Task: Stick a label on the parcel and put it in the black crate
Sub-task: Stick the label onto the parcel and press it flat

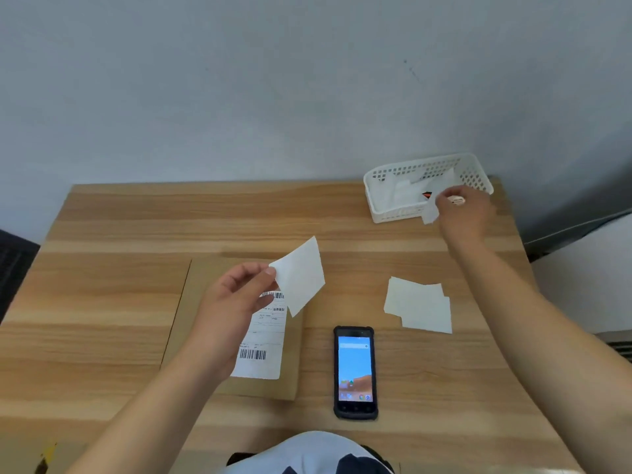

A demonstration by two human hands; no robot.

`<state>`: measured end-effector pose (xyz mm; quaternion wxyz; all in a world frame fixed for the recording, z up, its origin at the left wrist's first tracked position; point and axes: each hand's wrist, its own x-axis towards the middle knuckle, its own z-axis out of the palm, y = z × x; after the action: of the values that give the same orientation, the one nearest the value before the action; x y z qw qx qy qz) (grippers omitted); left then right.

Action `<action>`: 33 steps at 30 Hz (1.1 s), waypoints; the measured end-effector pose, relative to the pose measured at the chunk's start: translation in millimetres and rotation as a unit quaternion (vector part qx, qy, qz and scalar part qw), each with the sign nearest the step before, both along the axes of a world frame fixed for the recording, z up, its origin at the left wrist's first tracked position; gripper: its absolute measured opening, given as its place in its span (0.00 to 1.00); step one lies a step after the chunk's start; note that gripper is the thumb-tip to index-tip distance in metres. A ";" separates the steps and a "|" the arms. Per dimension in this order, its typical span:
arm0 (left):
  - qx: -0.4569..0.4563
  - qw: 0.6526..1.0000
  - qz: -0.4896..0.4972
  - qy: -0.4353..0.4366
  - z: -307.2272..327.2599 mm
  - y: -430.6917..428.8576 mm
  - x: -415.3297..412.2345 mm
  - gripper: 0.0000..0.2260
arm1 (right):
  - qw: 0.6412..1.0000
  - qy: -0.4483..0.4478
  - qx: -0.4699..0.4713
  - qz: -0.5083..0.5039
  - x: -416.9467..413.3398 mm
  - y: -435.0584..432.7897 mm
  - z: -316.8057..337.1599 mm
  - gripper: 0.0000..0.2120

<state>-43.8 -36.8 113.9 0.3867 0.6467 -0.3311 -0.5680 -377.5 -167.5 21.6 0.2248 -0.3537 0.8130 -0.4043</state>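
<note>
A flat brown cardboard parcel lies on the wooden table in front of me. A white shipping label with barcodes is on its right part. My left hand hovers above the parcel and pinches a blank white sheet at its corner. My right hand reaches to the far right and holds a white paper strip at the front edge of the white basket. The black crate's dark edge shows at the far left.
A black handheld phone with a lit screen lies right of the parcel. Two overlapping white paper sheets rest on the table further right. The white basket holds more papers. A grey wall stands behind the table.
</note>
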 end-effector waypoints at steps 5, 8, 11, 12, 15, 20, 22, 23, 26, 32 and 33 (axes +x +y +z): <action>0.006 0.999 0.043 0.008 0.6 9.0 -3.4 0.05 | 0.960 0.254 0.051 0.104 -12.6 -61.0 -4.0 0.10; 0.016 0.998 0.067 0.008 -2.2 16.2 -2.4 0.03 | 0.929 0.316 0.108 0.157 -13.2 -83.6 -15.7 0.11; 0.023 0.997 0.080 0.001 -4.9 20.1 0.2 0.04 | 0.916 0.317 0.141 0.201 -9.1 -92.7 -28.0 0.10; 0.021 0.996 0.085 -0.001 -5.6 21.3 0.6 0.04 | 0.911 0.319 0.147 0.217 -7.4 -93.7 -31.1 0.11; 0.022 0.995 0.097 -0.003 -7.3 23.7 -0.4 0.05 | 0.897 0.297 0.197 0.261 -4.9 -92.2 -40.4 0.15; 0.018 0.995 0.094 -0.004 -9.4 26.4 -4.1 0.05 | 0.904 0.246 0.204 0.285 -8.4 -84.1 -49.1 0.23; 0.014 0.996 0.091 -0.002 -9.4 27.1 -5.6 0.05 | 0.925 0.220 0.155 0.267 -9.8 -76.7 -46.9 0.25; 0.012 0.996 0.091 0.000 -9.5 26.8 -6.0 0.04 | 0.935 0.204 0.135 0.258 -9.9 -72.4 -44.9 0.25; 0.004 0.996 0.089 0.001 -7.8 25.2 -5.7 0.03 | 0.958 0.165 0.068 0.225 -2.5 -53.2 -33.6 0.24; -0.005 0.997 0.078 -0.001 -7.5 23.7 -5.5 0.03 | 0.977 -0.071 -0.034 0.199 59.3 44.0 9.1 0.10; -0.009 0.997 0.076 -0.016 -9.7 23.3 -5.5 0.03 | 0.973 -0.117 -0.032 0.194 72.4 65.4 17.8 0.08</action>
<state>-49.3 -13.5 104.2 0.4290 0.6756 -0.2923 -0.5236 -305.1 -102.1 39.4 0.3812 -0.4620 0.6834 -0.4174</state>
